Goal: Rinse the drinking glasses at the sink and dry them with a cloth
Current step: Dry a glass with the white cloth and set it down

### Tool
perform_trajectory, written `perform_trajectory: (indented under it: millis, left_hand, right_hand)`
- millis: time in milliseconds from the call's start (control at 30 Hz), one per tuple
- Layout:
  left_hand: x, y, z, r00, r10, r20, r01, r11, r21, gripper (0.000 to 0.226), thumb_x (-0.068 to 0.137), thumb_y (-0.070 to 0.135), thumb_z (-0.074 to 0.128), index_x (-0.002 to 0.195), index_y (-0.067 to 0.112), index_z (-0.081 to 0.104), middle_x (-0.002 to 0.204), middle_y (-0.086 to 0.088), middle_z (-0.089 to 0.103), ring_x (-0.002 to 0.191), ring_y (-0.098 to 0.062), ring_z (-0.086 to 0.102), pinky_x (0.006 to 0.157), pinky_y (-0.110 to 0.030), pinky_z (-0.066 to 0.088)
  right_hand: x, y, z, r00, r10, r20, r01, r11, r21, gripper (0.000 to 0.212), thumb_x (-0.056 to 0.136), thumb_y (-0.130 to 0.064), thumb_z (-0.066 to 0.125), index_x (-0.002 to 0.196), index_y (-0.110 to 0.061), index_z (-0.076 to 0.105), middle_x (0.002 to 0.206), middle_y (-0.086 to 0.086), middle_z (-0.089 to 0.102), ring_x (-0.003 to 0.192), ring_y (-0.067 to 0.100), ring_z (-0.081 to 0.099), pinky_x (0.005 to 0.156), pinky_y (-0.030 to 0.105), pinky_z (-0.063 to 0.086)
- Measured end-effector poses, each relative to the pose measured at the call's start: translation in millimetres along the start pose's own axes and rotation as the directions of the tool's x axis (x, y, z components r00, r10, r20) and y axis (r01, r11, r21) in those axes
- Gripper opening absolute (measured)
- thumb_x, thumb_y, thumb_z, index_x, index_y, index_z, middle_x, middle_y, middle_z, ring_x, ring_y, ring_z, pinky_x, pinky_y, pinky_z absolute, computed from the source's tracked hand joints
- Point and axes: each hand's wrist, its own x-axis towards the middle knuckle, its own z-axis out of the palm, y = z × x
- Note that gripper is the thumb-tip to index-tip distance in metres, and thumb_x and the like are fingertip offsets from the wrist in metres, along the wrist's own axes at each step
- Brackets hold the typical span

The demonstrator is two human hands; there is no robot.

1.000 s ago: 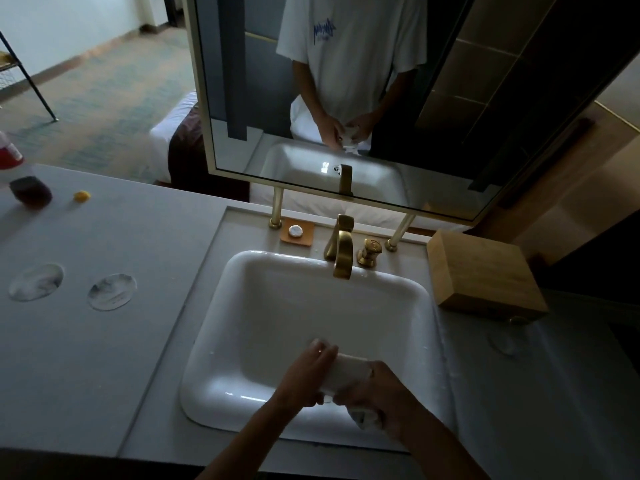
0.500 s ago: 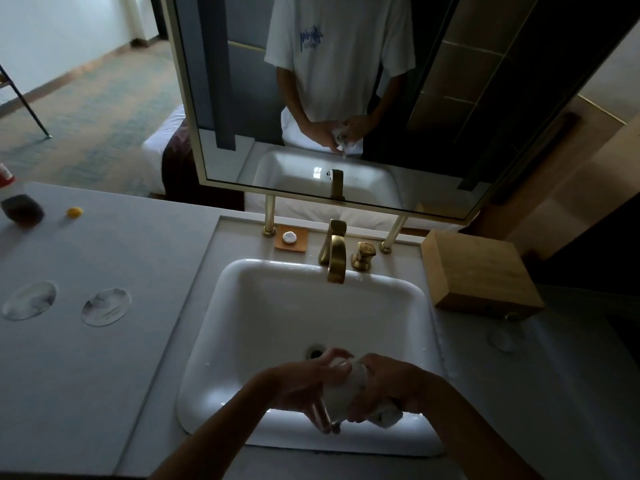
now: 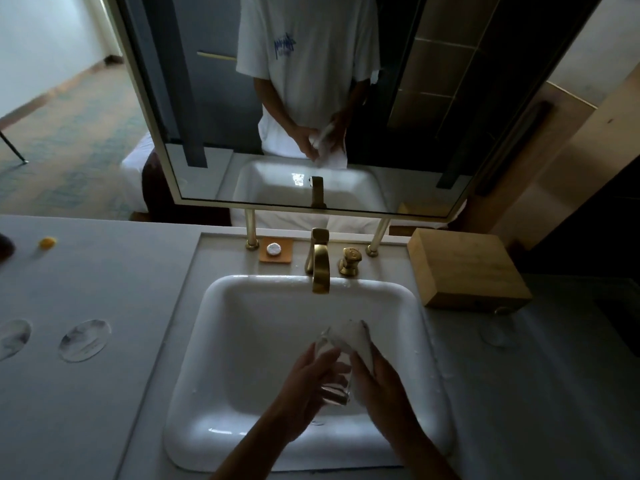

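Observation:
Over the white sink (image 3: 221, 306) I hold a clear drinking glass (image 3: 334, 375), tilted with its mouth pointing away from me. My left hand (image 3: 308, 386) grips the glass from the left side. My right hand (image 3: 384, 382) presses a white cloth (image 3: 358, 341) against the right side of the glass, fingers curled round the cloth. The cloth covers the far upper part of the glass. No water runs from the brass tap (image 3: 320, 268).
A wooden box (image 3: 467, 268) stands right of the sink, with another clear glass (image 3: 495, 336) in front of it. Two round glass coasters (image 3: 85, 339) lie on the left counter. A soap dish (image 3: 276, 250) sits behind the basin. A mirror (image 3: 311, 98) hangs above.
The glass has come out of the cloth bundle and now shows between my hands. The cloth has shifted to the right side under my right hand. My head has moved closer.

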Motion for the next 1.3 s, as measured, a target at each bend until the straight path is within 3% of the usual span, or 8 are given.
perform_trajectory:
  millis: [133, 267, 333, 467, 633, 800, 1133, 1300]
  left_hand:
    - [9.5, 3.4, 10.5, 0.98, 0.077, -0.181, -0.087, 0.995, -0.049, 0.047, 0.091, 0.038, 0.071, 0.125, 0.013, 0.048, 0.093, -0.012, 0.069, 0.079, -0.028, 0.066, 0.059, -0.037, 0.052]
    - [12.4, 6.6, 10.6, 0.952, 0.142, -0.271, -0.132, 0.99, 0.056, 0.061, 0.081, 0.046, 0.077, 0.124, 0.013, 0.049, 0.09, 0.002, 0.076, 0.08, -0.02, 0.074, 0.064, -0.029, 0.059]
    - [9.9, 5.7, 11.5, 0.961, 0.106, -0.254, -0.1, 0.994, 0.036, 0.069, 0.07, 0.057, 0.081, 0.12, 0.021, 0.051, 0.092, 0.002, 0.076, 0.083, -0.02, 0.075, 0.067, -0.032, 0.06]
    - [3.1, 4.7, 11.9, 0.972, 0.113, -0.207, -0.117, 0.993, -0.008, 0.064, 0.081, 0.048, 0.077, 0.128, 0.016, 0.046, 0.093, -0.004, 0.075, 0.08, -0.023, 0.072, 0.064, -0.033, 0.057]
    - [-6.1, 9.5, 12.2, 0.973, 0.138, -0.184, -0.12, 0.987, 0.104, 0.056, 0.085, 0.045, 0.071, 0.132, 0.018, 0.055, 0.114, -0.018, 0.073, 0.102, -0.039, 0.072, 0.08, -0.047, 0.06]
    - [-3.9, 23.0, 11.5, 0.958, -0.036, -0.285, 0.105, 0.968, 0.229, 0.079, 0.073, 0.065, 0.072, 0.138, 0.04, 0.036, 0.123, -0.011, 0.063, 0.107, -0.032, 0.069, 0.088, -0.051, 0.06]
    - [8.2, 17.8, 19.9, 0.85, 0.116, -0.513, -0.011, 0.979, 0.203, 0.076, 0.075, 0.064, 0.069, 0.121, 0.005, 0.054, 0.109, -0.011, 0.065, 0.091, -0.019, 0.068, 0.07, -0.028, 0.053]
    - [-1.4, 25.3, 20.8, 0.94, 0.058, -0.335, -0.015, 0.991, 0.132, 0.059, 0.085, 0.063, 0.053, 0.114, 0.013, 0.064, 0.098, -0.022, 0.075, 0.089, -0.036, 0.074, 0.069, -0.041, 0.06]
  right_hand:
    - [-13.6, 6.8, 25.6, 0.95, -0.293, -0.106, 0.251, 0.922, -0.293, 0.055, 0.1, -0.033, 0.048, 0.151, -0.028, 0.029, 0.132, -0.01, 0.053, 0.118, 0.006, 0.057, 0.104, 0.029, 0.047]
    - [-21.1, 3.9, 31.0, 0.964, -0.26, -0.058, 0.199, 0.848, -0.491, 0.056, 0.107, -0.033, 0.01, 0.154, -0.006, 0.0, 0.153, 0.017, 0.025, 0.126, 0.028, 0.053, 0.088, 0.052, 0.056]
    - [-17.6, -4.5, 35.8, 0.977, -0.214, -0.009, 0.206, 0.95, -0.234, 0.058, 0.105, -0.041, 0.016, 0.156, -0.019, -0.002, 0.165, 0.004, 0.001, 0.147, 0.021, 0.025, 0.112, 0.045, 0.039]
    - [-8.6, 1.0, 36.9, 0.975, -0.216, -0.043, 0.213, 0.975, -0.061, 0.059, 0.098, -0.049, 0.034, 0.153, -0.036, 0.016, 0.163, -0.015, 0.016, 0.149, 0.004, 0.019, 0.119, 0.015, 0.021]
    - [13.4, -0.4, 34.9, 0.973, 0.227, 0.04, -0.226, 0.904, 0.364, 0.058, 0.083, -0.063, 0.037, 0.14, -0.049, 0.035, 0.116, -0.007, 0.068, 0.098, 0.014, 0.073, 0.082, 0.038, 0.06]
    - [7.4, -5.3, 40.0, 0.97, 0.242, 0.026, -0.23, 0.878, 0.42, 0.071, 0.08, -0.07, 0.039, 0.145, -0.046, 0.024, 0.147, -0.002, 0.047, 0.119, 0.015, 0.058, 0.09, 0.029, 0.055]
    - [-23.5, -5.2, 53.9, 0.992, -0.12, 0.025, 0.119, 0.992, 0.04, 0.055, 0.097, -0.052, 0.032, 0.147, -0.044, 0.012, 0.156, -0.028, 0.012, 0.144, -0.013, 0.01, 0.121, 0.021, 0.015]
    - [14.5, -20.4, 41.3, 0.997, 0.066, -0.051, -0.053, 0.973, 0.226, 0.053, 0.09, -0.065, 0.028, 0.141, -0.056, 0.015, 0.158, -0.016, 0.024, 0.126, -0.013, 0.044, 0.095, 0.019, 0.05]
